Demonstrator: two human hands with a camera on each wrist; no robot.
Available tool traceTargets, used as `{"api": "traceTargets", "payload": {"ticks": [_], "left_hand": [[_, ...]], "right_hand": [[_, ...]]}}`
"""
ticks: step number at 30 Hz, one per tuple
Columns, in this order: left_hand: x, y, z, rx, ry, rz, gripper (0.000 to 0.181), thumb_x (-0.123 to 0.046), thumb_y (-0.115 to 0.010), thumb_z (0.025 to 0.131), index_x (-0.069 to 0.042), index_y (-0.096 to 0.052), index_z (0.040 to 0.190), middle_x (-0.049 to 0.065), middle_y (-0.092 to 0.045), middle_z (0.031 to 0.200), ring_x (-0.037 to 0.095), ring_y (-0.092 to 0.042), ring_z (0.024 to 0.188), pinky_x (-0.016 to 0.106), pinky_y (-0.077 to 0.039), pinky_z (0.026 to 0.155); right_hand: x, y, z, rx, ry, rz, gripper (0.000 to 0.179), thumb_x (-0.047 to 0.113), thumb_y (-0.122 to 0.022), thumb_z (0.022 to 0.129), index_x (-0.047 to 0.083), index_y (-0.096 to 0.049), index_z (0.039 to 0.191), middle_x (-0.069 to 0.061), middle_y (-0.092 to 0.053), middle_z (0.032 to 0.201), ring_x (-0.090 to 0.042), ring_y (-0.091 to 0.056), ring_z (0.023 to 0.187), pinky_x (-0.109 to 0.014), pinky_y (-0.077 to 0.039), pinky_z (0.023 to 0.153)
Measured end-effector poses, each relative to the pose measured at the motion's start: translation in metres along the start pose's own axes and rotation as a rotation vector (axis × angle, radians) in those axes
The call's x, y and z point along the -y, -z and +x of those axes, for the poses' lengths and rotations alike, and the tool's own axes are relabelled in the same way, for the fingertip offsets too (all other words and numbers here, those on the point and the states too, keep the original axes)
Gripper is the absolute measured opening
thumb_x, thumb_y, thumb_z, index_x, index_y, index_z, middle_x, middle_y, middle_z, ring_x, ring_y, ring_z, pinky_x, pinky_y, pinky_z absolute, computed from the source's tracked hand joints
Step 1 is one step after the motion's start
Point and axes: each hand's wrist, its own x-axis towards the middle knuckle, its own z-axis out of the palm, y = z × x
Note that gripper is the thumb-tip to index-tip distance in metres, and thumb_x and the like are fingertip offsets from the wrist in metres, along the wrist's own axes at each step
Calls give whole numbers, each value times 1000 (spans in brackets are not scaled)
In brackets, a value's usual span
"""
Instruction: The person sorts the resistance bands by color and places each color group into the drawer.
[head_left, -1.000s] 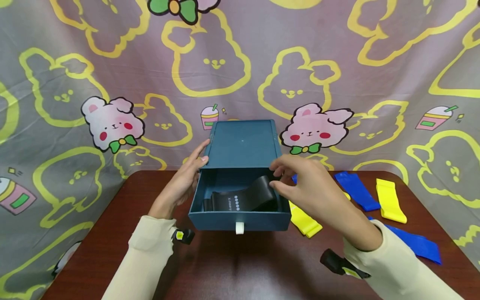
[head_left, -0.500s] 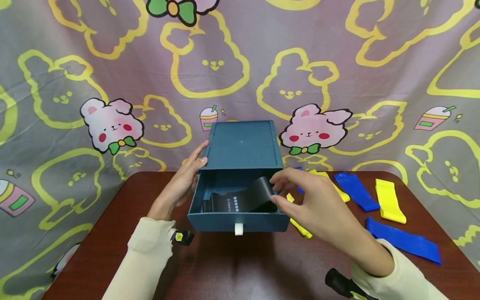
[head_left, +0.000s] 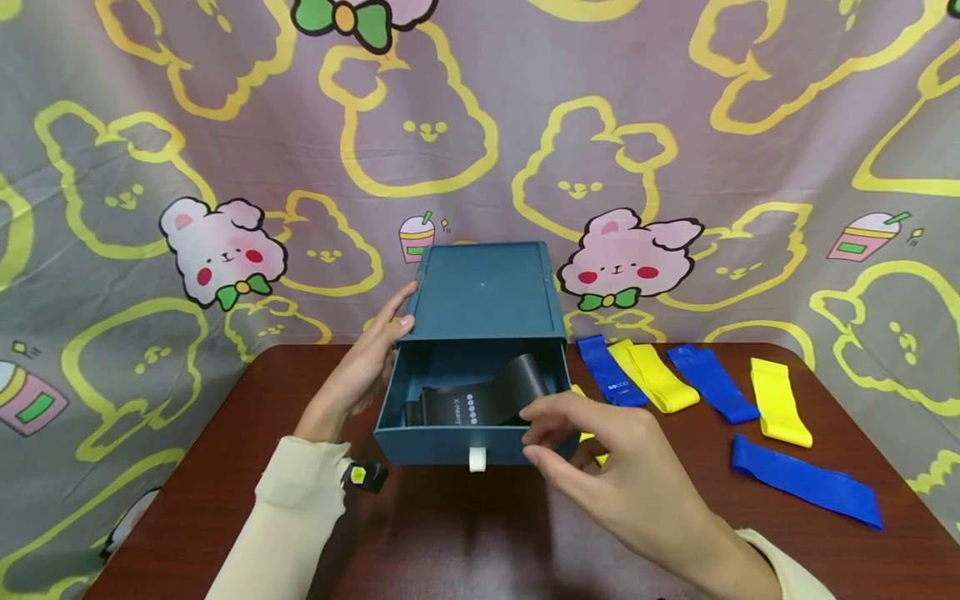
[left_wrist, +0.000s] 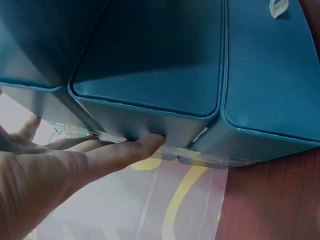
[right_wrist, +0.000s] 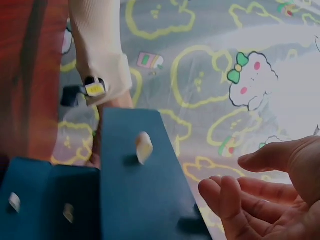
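A dark teal drawer cabinet (head_left: 483, 292) stands on the table, its top drawer (head_left: 427, 446) pulled out. Inside that drawer lies a looped black resistance band (head_left: 457, 404), printed "X-Heavy". My left hand (head_left: 352, 375) rests against the cabinet's left side; in the left wrist view its thumb (left_wrist: 145, 145) lies along the wall. At the drawer's front right corner is my right hand (head_left: 630, 458), fingers loosely bent and holding nothing. The right wrist view shows it apart from the drawer front (right_wrist: 130, 185), which bears a white pull tab (right_wrist: 144, 148).
Several blue and yellow bands lie on the table's right side, among them a blue band (head_left: 806, 483), a yellow band (head_left: 780, 404) and a printed blue band (head_left: 611, 375). A patterned curtain (head_left: 480, 125) hangs behind the brown table (head_left: 480, 550).
My right hand has drawn back from the drawer's right side toward its front corner, uncovering more bands behind it. The left hand, drawer and black resistance band have stayed put.
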Motion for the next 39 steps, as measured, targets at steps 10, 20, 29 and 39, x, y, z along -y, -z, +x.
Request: {"api": "traceTargets", "payload": {"ticks": [10, 20, 29, 39], "left_hand": [[0, 0, -1, -2, -3, 15, 61, -45, -41, 112, -44, -15, 167, -3, 8, 176, 31, 6, 163, 67, -1, 128], [-1, -1, -1, 1, 3, -3, 61, -45, -41, 112, -45, -15, 166, -3, 10, 176, 31, 4, 162, 65, -8, 129], [-1, 0, -1, 7, 0, -1, 61, -42, -39, 113, -42, -13, 168, -3, 11, 176, 28, 6, 163, 61, -4, 130], [-2, 0, -3, 19, 10, -12, 60, -42, -38, 113, -46, -13, 167, -5, 13, 176, 31, -6, 163, 59, -9, 131]], "right_hand": [[-16, -38, -11, 102, -25, 193, 26, 12, -77, 96, 11, -74, 122, -1, -79, 99, -1, -67, 77, -24, -59, 60], [-24, -60, -6, 90, -35, 201, 22, 9, -76, 95, 12, -78, 117, -1, -80, 101, 0, -67, 75, -23, -60, 62], [-30, -65, 9, 36, -33, 98, 17, 6, -77, 93, 13, -81, 109, 0, -81, 100, 3, -57, 59, -21, -53, 53], [-48, -65, 40, -12, 11, 63, 19, 4, -77, 93, 7, -79, 112, -6, -81, 103, -7, -70, 75, -21, -55, 58]]}}
